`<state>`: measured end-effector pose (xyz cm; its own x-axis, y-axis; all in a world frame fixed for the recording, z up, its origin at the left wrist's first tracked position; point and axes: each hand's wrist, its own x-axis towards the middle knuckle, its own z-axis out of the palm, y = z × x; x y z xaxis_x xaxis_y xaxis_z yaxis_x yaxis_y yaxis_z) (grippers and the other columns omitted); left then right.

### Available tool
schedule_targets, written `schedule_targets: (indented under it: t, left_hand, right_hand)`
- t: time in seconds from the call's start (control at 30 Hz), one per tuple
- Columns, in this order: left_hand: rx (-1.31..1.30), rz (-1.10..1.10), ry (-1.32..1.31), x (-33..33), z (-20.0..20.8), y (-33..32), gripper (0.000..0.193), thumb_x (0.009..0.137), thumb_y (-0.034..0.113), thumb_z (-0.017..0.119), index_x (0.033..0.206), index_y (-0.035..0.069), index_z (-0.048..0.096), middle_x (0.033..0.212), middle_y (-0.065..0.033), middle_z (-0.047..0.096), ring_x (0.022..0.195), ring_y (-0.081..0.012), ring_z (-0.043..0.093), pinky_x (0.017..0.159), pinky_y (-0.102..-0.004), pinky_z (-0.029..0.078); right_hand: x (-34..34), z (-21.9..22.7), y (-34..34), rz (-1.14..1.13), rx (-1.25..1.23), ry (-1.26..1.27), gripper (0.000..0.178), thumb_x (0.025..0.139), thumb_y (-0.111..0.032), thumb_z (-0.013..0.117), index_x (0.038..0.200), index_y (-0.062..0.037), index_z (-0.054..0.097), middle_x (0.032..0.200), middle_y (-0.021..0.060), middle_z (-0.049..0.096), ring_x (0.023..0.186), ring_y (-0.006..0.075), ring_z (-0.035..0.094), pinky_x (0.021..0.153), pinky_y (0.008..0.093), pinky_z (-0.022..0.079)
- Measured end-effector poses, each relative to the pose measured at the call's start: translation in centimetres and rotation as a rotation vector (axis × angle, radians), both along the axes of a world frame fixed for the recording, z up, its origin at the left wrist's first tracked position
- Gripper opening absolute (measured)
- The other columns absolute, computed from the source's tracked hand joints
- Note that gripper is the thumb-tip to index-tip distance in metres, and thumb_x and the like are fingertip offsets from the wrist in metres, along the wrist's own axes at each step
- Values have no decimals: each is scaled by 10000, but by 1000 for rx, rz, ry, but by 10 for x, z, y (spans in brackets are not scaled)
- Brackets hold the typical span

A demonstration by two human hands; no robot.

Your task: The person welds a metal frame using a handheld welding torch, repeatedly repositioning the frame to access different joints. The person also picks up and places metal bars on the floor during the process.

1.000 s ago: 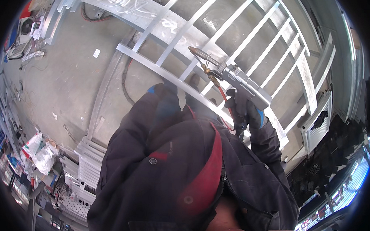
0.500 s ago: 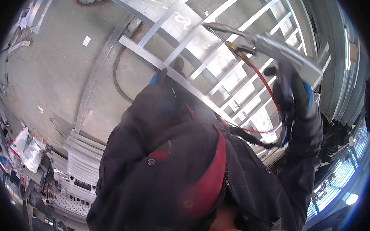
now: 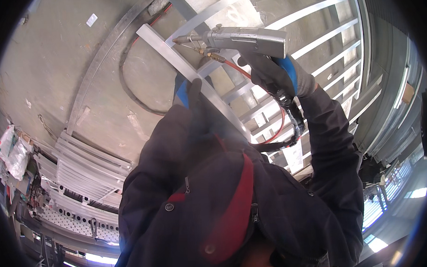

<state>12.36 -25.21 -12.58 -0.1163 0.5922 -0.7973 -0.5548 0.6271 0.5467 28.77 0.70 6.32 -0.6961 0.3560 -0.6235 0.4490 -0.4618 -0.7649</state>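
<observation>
My right hand [image 3: 272, 72], in a grey and blue glove, is wrapped round the grip of a silver welding gun [image 3: 248, 39]. A thin wire and a brass fitting run below the gun's nozzle. The nozzle points left, and its tip is at or just over the corner where a crossbar meets the long edge bar of a light metal frame [image 3: 173, 58]; whether it touches I cannot tell. My left hand [image 3: 187, 93], gloved alike, grips that edge bar nearer to me, its thumb along the bar. The rest of its fingers are partly hidden.
A red hose [image 3: 239, 69] and a black-wrapped cable [image 3: 293, 119] hang from the gun toward my body. A dark cable [image 3: 122, 66] curves on the floor beyond the frame. Slatted metal panels [image 3: 85, 164] lie at the left, with white plastic bags [image 3: 19, 159] beside them.
My right hand has brought the welding gun left and levelled it, its nozzle now at the frame's edge bar. My left hand stays on the bar. The view has shifted slightly.
</observation>
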Motion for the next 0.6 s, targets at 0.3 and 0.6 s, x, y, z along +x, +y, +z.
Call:
schedule_targets:
  t: [0.3, 0.6]
  left_hand:
    - [7, -195, 103, -13, 15, 10, 621, 1036, 289, 555, 1533, -15, 339, 1401, -120, 532, 1270, -211, 510, 1057, -313, 410]
    - [-15, -180, 202, -4, -5, 0, 543, 963, 400, 631, 1409, 96, 576, 1300, -139, 676, 1206, -260, 640, 1007, -351, 490]
  right_hand:
    - [-13, -25, -7, -72, -36, 6, 398, 1045, -263, 554, 1239, 84, 578, 684, 8, 472, 550, 70, 474, 463, 223, 358]
    - [-19, -30, -4, -51, -66, -77, 394, 1042, -279, 555, 1223, 67, 601, 658, -11, 458, 516, 61, 437, 454, 224, 317]
